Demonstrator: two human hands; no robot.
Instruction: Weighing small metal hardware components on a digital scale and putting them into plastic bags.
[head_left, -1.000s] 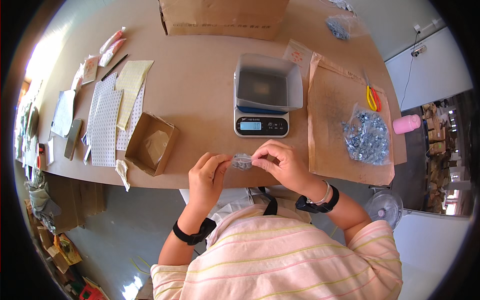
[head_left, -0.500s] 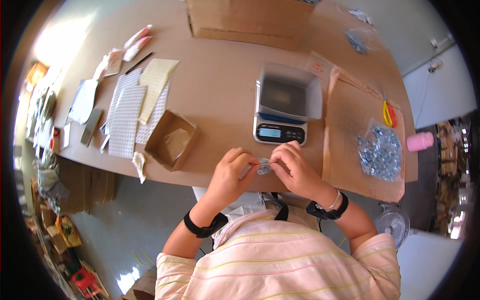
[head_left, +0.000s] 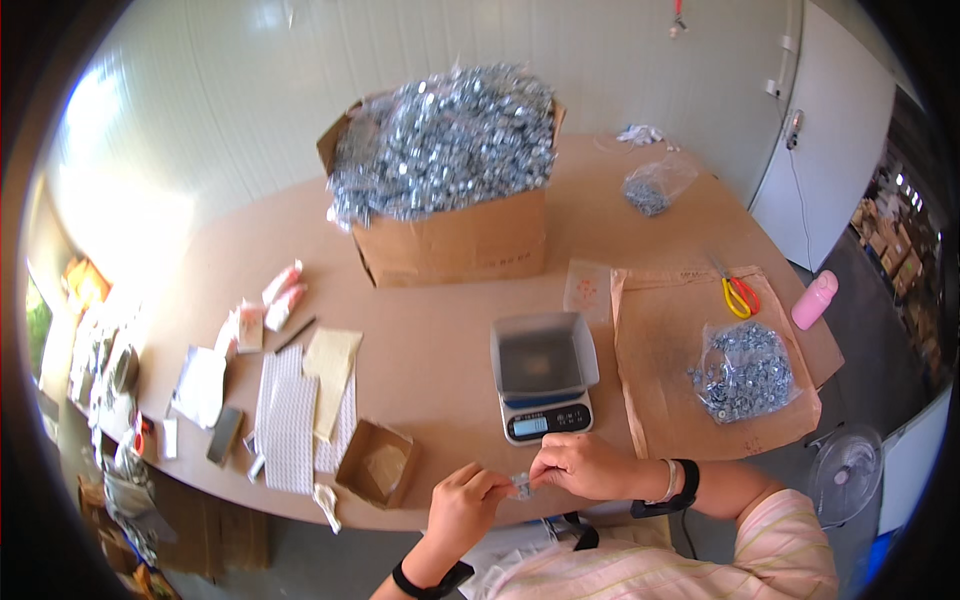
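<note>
Between my two hands, at the table's near edge, is a small clear plastic bag (head_left: pixel 521 486) with shiny metal pieces in it. My left hand (head_left: pixel 463 508) pinches its left side, and my right hand (head_left: pixel 583 466) pinches the other. Just beyond them stands a digital scale (head_left: pixel 548 424) with a grey open tray (head_left: pixel 545 358) on top. To the left of my hands sits a small open cardboard box (head_left: pixel 378 462). A larger clear bag of loose metal fasteners (head_left: pixel 745 372) lies on brown paper (head_left: pixel 660 400) at the right.
A big cardboard box (head_left: pixel 450 245) heaped with bagged metal parts (head_left: pixel 445 140) stands at the back. Scissors (head_left: pixel 740 297) and a pink bottle (head_left: pixel 815 300) are at the right. Label sheets (head_left: pixel 287 420) and a dark block (head_left: pixel 225 435) lie left. A fan (head_left: pixel 845 475) stands off the table's right edge.
The view has tilted upward, bringing the heaped top of the big box and the wall into sight. Both hands still pinch the small plastic bag.
</note>
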